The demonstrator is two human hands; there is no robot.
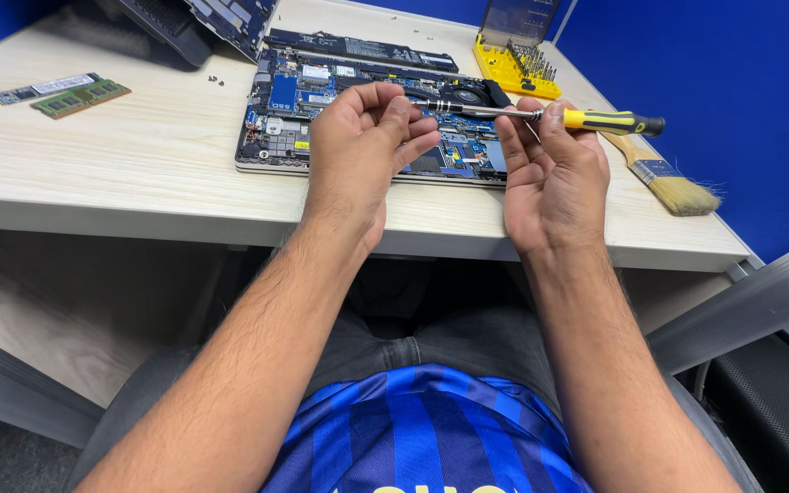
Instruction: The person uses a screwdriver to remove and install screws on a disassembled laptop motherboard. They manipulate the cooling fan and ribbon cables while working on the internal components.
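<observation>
Right hand (pixel 552 173) pinching a slim yellow-and-black-handled screwdriver (pixel 595 120), held level above the front edge of the pale wooden desk (pixel 139 164). Left hand (pixel 362 137) fingertips pressed together around its metal tip. Underneath, an opened laptop base with blue circuit boards (pixel 340 100). Near the right edge, a wooden-handled bristle brush (pixel 664 178); at the back, a yellow plastic bit holder (pixel 518 68). Toward the left corner, two green memory sticks (pixel 61 93).

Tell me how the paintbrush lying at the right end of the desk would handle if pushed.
The paintbrush probably feels light, with its slim wooden handle. Its flat shape suggests it would slide, not roll. Its pale bristles look soft and would likely bend. It lies near the desk edge, so a push could tip it off.
</observation>
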